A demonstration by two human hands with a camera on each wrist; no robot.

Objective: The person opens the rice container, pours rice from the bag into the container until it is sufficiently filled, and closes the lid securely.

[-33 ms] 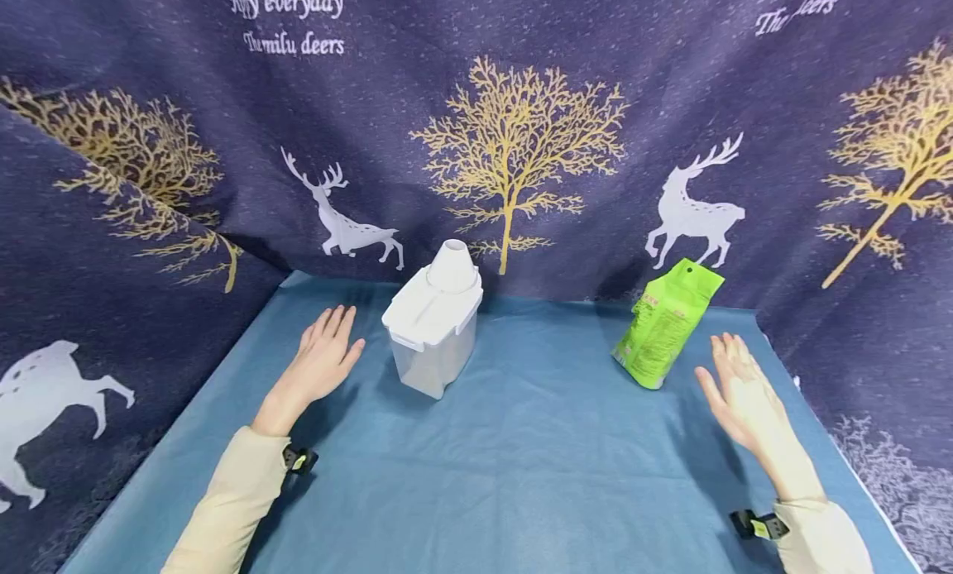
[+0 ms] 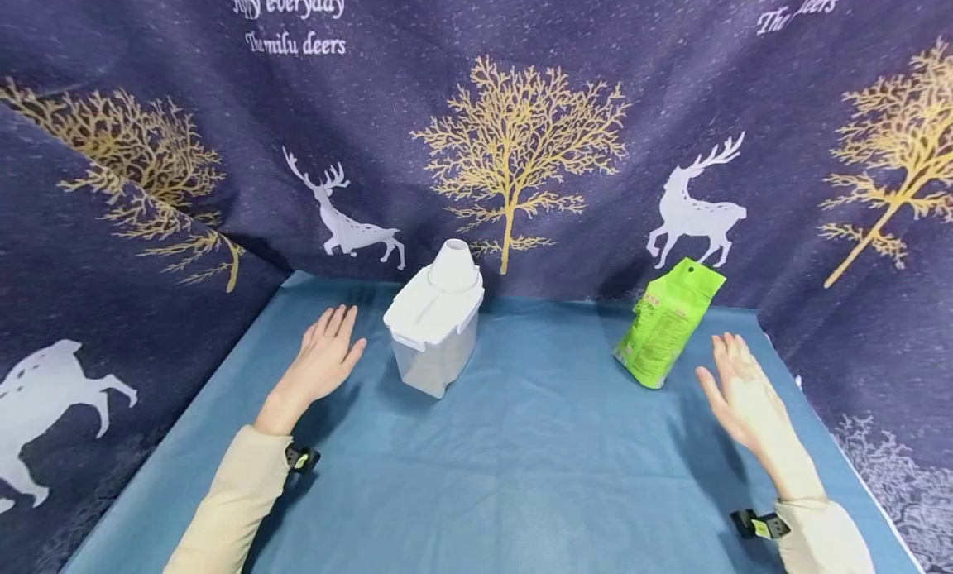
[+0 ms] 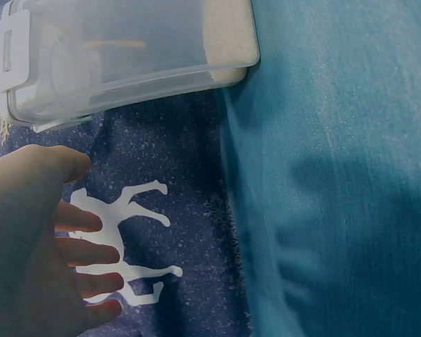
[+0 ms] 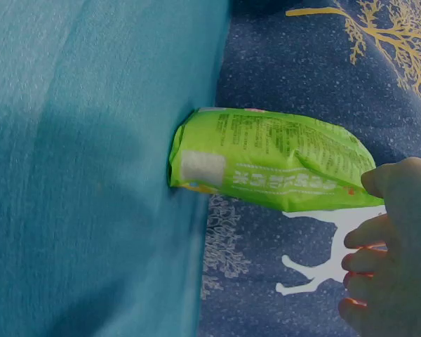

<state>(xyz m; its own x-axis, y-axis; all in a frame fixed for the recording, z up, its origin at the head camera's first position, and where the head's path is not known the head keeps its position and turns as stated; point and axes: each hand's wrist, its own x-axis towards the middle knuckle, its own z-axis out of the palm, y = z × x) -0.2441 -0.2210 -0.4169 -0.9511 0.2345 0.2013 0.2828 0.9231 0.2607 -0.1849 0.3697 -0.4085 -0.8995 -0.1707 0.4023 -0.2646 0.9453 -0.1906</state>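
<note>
A translucent plastic storage bin with a white lid and a cone-shaped white cup on top stands on the blue cloth, left of centre. Beside it, to the left, hovers my left hand, fingers extended and touching nothing. In the left wrist view the bin shows a pale area at its bottom end. A bright green printed bag stands upright toward the right, leaning slightly. To its right my right hand is held above the cloth, fingers straight and apart from the bag in the head view.
Blue cloth covers the table. A dark blue curtain with deer and golden trees hangs behind it and along both sides. Each wrist wears a small black device, such as the left one.
</note>
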